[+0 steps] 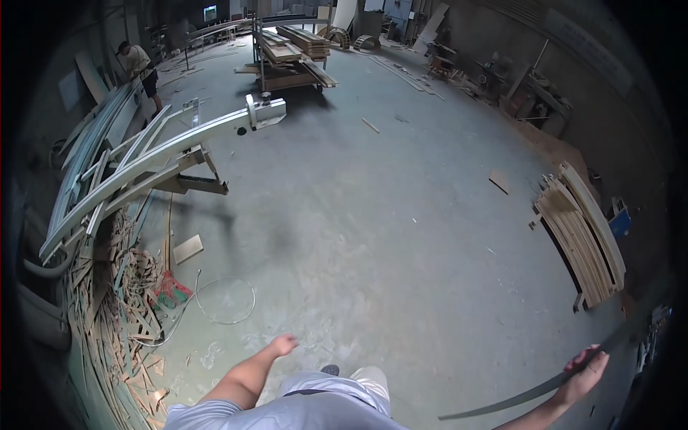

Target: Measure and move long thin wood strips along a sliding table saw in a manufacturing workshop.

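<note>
My right hand point(589, 374), at the lower right, is closed around a long thin strip point(523, 395). The strip is dark greenish grey, and its narrow end points toward the lower middle. Its other end runs up past the hand toward the dark right rim, where it is hard to follow. My left hand point(285, 345) hangs in front of my body at the lower middle, over the floor. It looks small and blurred, so its fingers cannot be made out. No object shows in it.
A sliding saw table point(193, 136) with a long metal rail stands left. Scrap strips point(100, 315) and a broom point(172, 290) lie below it. Stacked boards point(580, 244) lie right. A loaded rack point(294, 57) stands far ahead; a person point(137, 64) works far left.
</note>
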`<state>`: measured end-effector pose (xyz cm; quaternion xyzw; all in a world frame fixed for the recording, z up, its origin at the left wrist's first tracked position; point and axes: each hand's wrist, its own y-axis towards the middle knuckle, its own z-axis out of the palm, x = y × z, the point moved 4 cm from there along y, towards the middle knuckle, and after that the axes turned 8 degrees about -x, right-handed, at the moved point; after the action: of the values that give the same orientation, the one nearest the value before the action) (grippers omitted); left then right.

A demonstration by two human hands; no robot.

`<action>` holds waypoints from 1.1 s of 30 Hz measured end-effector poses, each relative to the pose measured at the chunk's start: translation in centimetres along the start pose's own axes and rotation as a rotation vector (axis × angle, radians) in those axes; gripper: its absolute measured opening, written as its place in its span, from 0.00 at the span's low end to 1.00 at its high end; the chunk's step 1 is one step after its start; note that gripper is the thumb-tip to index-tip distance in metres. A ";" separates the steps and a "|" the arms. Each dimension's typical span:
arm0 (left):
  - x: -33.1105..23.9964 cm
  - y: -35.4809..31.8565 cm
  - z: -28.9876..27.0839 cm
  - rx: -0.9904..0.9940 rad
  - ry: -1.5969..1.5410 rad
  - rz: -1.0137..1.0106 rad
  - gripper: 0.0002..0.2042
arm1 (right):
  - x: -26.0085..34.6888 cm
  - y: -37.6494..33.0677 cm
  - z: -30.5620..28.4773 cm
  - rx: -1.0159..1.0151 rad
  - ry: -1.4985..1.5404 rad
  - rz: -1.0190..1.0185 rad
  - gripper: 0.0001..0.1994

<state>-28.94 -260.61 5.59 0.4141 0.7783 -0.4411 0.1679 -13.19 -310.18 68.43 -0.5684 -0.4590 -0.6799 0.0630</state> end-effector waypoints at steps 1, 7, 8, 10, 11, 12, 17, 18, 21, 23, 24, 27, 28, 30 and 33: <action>-4.6 3.6 0.0 -0.007 -0.065 0.079 0.24 | -2.8 0.3 1.8 0.087 -0.051 0.017 0.16; -22.1 16.3 -3.0 0.048 -0.271 0.398 0.22 | -18.7 -2.9 15.2 0.497 -0.143 0.027 0.18; -21.9 18.0 -2.5 0.042 -0.274 0.395 0.22 | -20.2 -3.1 17.6 0.547 -0.173 0.035 0.18; -18.6 21.2 -2.3 0.037 -0.105 0.265 0.23 | -24.9 -3.3 21.6 0.645 -0.207 0.085 0.16; -15.5 22.1 -1.9 0.054 -0.054 0.146 0.24 | -26.6 -3.6 23.6 0.695 -0.218 0.096 0.16; -11.7 22.7 -1.2 0.063 -0.008 0.027 0.24 | -28.0 -3.8 26.0 0.747 -0.222 0.102 0.15; -2.8 21.7 0.0 -0.042 -0.098 -0.308 0.24 | -34.7 -3.2 37.0 0.871 -0.205 0.328 0.14; -0.5 20.6 0.8 -0.135 -0.230 -0.355 0.22 | -35.7 -3.7 39.3 0.907 -0.186 0.378 0.14; 3.6 18.3 3.9 -0.246 -0.628 -0.610 0.15 | -38.7 -5.9 45.8 1.009 -0.169 0.465 0.14; 6.3 17.2 5.9 -0.228 -0.720 -0.752 0.11 | -40.7 -8.2 50.6 1.055 -0.158 0.530 0.15; 8.3 16.1 6.6 -0.150 -0.925 -0.710 0.08 | -42.1 -8.6 52.2 1.082 -0.140 0.561 0.15; 7.5 19.1 6.5 -0.068 -1.074 -0.684 0.07 | -43.5 -10.3 57.3 1.118 -0.148 0.620 0.15; 6.2 19.6 6.3 -0.079 -0.969 -0.720 0.08 | -43.8 -10.7 57.8 1.126 -0.131 0.660 0.15; 3.8 22.8 2.4 -0.114 -0.742 -0.770 0.11 | -44.0 -12.1 60.6 1.112 -0.121 0.731 0.15; 4.9 30.9 -2.4 -0.218 -0.511 -0.665 0.14 | -45.2 -13.4 62.3 1.152 -0.093 0.783 0.15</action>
<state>-7.10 -247.97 -13.07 -0.0019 0.8448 -0.4749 0.2465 38.92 -278.91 19.28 -0.5966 -0.5102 -0.2302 0.5751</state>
